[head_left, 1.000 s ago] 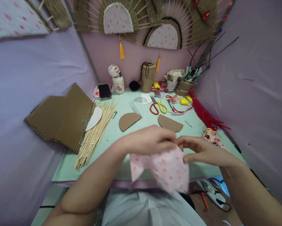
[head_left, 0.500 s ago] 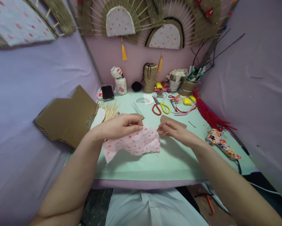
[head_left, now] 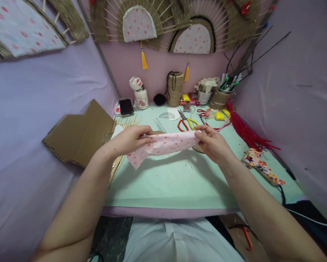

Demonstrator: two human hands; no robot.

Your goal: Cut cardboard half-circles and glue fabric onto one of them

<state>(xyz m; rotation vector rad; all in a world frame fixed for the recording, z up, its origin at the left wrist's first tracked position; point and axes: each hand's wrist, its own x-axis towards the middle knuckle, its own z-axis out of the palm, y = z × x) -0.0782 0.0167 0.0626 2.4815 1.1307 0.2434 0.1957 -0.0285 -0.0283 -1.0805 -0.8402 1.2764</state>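
A pink cloth (head_left: pixel 169 143) with red spots is stretched between my two hands, above the pale green tabletop (head_left: pixel 163 182). My left hand (head_left: pixel 133 140) pinches its upper left part, thumb against fingers; a corner droops below. At the upper right corner, my right hand (head_left: pixel 211 140) grips the cloth between thumb and fingers. Behind the cloth a brown cardboard piece (head_left: pixel 198 148) shows only in part. Scissors (head_left: pixel 187 122) with red and yellow handles lie just beyond the cloth, close to my right fingers.
Folded cardboard (head_left: pixel 80 133) leans at the left by thin wooden sticks (head_left: pixel 117 169). A floral-patterned glue gun (head_left: pixel 262 165) with a cord and red pipe cleaners (head_left: pixel 242 127) lie right. Farther back stand a white bottle (head_left: pixel 141 98), a twine spool (head_left: pixel 175 89) and a pen holder (head_left: pixel 221 98).
My right hand has moved right and up and now grips the cloth's corner. The cloth is raised and pulled out wider between my hands. My left hand has shifted slightly.
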